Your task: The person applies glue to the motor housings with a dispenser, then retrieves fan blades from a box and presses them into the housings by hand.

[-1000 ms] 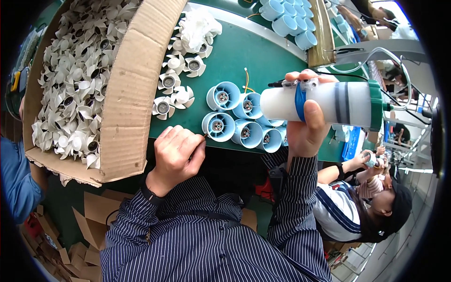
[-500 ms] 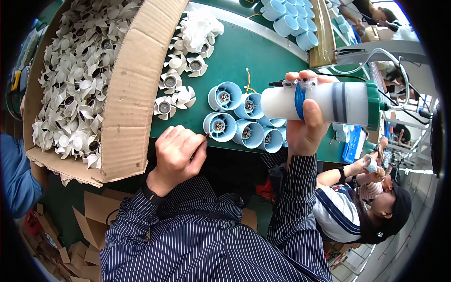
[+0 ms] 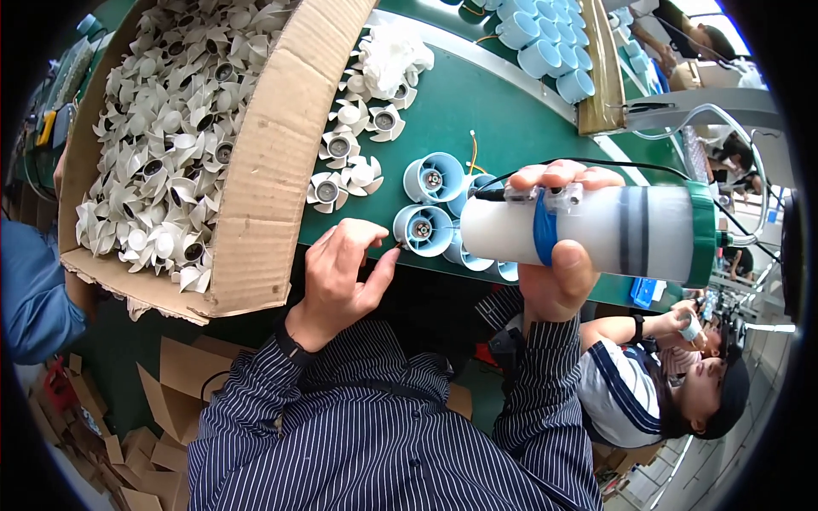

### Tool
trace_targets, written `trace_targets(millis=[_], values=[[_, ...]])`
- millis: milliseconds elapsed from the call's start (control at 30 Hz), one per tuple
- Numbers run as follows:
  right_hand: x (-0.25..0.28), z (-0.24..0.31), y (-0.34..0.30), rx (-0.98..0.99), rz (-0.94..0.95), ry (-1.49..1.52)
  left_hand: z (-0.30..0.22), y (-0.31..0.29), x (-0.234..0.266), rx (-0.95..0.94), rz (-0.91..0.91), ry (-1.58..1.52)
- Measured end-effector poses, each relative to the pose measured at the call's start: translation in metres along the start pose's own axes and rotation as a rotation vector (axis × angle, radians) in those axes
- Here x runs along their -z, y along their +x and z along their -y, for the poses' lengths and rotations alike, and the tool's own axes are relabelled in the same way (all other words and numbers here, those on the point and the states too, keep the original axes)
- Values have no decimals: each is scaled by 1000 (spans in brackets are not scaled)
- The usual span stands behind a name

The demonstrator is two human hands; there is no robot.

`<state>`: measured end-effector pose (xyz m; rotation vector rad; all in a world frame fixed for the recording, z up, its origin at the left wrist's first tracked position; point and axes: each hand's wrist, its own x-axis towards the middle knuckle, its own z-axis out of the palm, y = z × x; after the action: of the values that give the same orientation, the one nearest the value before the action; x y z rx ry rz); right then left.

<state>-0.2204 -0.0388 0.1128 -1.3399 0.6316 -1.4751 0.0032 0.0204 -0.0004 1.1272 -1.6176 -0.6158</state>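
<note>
My right hand [image 3: 554, 291] grips a white cylindrical glue-dispensing cartridge [image 3: 666, 230] with a green cap, a blue band and a tube at its capped end. It is held sideways above several light blue round motor housings [image 3: 433, 178] and hides some of them. My left hand [image 3: 341, 271] is open, its thumb and index finger parted beside the left rim of the nearest blue housing [image 3: 423, 231]. A small dark wire end shows by the thumb. Inside the two uncovered housings, a metal motor sits at the centre of the spokes.
A big cardboard box [image 3: 264, 162] full of white fan blades stands at the left. Loose fan blades [image 3: 338, 146] and a white plastic bag [image 3: 394, 60] lie beside it. More blue housings [image 3: 554, 51] stand at the back. A co-worker [image 3: 626, 392] sits at the right; a blue sleeve [image 3: 38, 294] shows left.
My left thumb and fingers have moved apart from a closed pinch at the housing's wire. The cartridge now covers more of the housings. The whole view has shifted slightly.
</note>
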Motion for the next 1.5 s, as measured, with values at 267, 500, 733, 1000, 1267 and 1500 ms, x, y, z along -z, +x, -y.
trace_targets(millis=[267, 500, 733, 1000, 1267, 1500], values=[[-8, -21, -9, -61, 52, 5, -1, 7, 2, -75, 14, 58], [-8, -23, -11, -61, 30, 3, 2, 6, 1, -108, 7, 64], [-9, -22, -11, -75, -1, -18, 0, 7, 2, -97, 13, 73], [-7, -18, -9, -58, -6, -36, 1, 8, 1, -93, 9, 77], [-4, -3, 11, 4, -58, -71, 0, 5, 4, -96, 33, 91], [-3, -22, 31, -23, -88, -85, -1, 6, 5, -96, 16, 85]])
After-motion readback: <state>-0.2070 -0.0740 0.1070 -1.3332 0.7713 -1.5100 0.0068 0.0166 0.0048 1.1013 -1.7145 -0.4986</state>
